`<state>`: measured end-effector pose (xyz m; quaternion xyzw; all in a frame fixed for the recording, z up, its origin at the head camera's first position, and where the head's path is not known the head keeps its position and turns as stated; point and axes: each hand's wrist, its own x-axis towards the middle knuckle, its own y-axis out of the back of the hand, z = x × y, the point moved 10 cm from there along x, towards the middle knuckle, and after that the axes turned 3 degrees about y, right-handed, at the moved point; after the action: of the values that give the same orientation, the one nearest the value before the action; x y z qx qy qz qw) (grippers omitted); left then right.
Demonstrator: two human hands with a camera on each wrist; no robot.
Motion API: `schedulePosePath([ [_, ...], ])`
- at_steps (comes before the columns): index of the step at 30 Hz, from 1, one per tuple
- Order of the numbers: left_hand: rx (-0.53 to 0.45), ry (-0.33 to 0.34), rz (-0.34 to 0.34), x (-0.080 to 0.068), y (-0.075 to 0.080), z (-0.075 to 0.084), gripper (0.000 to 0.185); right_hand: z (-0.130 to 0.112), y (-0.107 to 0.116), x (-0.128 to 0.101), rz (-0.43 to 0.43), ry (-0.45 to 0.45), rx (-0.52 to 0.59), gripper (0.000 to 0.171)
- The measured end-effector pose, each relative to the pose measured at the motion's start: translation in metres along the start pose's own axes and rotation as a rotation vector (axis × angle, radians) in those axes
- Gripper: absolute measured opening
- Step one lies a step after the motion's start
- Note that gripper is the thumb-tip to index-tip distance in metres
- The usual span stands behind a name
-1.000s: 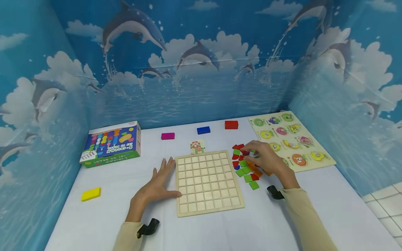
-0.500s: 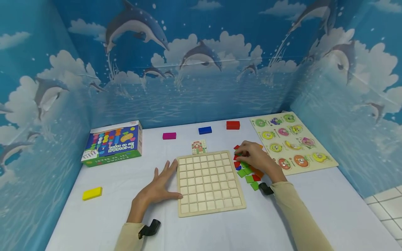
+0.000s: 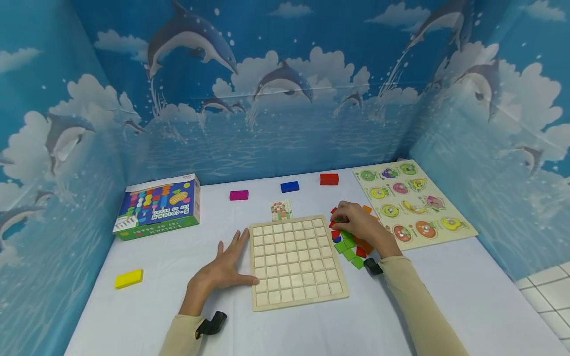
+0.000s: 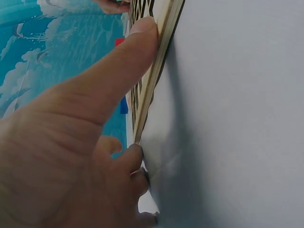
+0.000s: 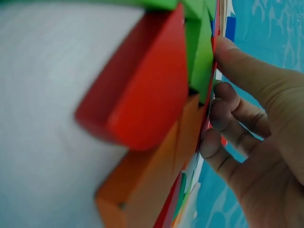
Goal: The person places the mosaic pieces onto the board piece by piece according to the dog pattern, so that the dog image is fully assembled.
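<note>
A wooden grid board [image 3: 296, 262] with empty square cells lies on the white table. My left hand [image 3: 222, 269] rests flat on the table beside it, fingers straight, with the thumb pressed against the board's left edge [image 4: 156, 71]. Right of the board is a pile of small red, green and orange tiles [image 3: 352, 247]. My right hand [image 3: 358, 225] lies over the pile with its fingers curled. In the right wrist view the thumb and fingers [image 5: 223, 118] pinch the edge of a tile among the red tile [image 5: 142, 80], green tile [image 5: 199, 57] and orange tile [image 5: 147, 180].
A small pattern card [image 3: 281, 210] lies behind the board. Magenta [image 3: 238, 195], blue [image 3: 289, 187] and red [image 3: 329, 179] blocks line the back, and a yellow block [image 3: 128, 279] sits front left. A toy box [image 3: 158, 205] stands left, a peg puzzle [image 3: 414, 202] right. Dolphin-print walls enclose the table.
My right hand has slid a little left and nearer across the tile pile, its fingers closing onto the tiles. The left hand has stayed against the board.
</note>
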<state>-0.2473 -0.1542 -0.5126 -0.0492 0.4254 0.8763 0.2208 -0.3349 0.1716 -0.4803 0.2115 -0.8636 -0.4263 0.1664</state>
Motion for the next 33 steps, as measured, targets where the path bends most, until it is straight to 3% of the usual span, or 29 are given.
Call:
schedulePosePath([
  [7, 0.003, 0.012, -0.011, -0.003, 0.000, 0.001, 0.136, 0.001, -0.006, 0.005, -0.040, -0.011, -0.040, 0.015],
  [14, -0.007, 0.024, -0.010, -0.003, 0.001, -0.001, 0.136, -0.009, -0.001, 0.007, -0.030, 0.036, 0.077, 0.013],
  [23, 0.025, 0.005, -0.010, -0.001, 0.002, -0.002, 0.131, -0.065, -0.002, 0.017, 0.001, 0.098, 0.193, 0.013],
  [30, 0.049, 0.008, -0.037, 0.000, 0.003, 0.004, 0.126, -0.099, -0.029, 0.040, 0.014, 0.096, 0.378, 0.003],
  [33, 0.055, 0.005, -0.046, 0.003, 0.003, 0.006, 0.126, -0.105, -0.040, 0.051, 0.059, 0.092, 0.410, 0.012],
])
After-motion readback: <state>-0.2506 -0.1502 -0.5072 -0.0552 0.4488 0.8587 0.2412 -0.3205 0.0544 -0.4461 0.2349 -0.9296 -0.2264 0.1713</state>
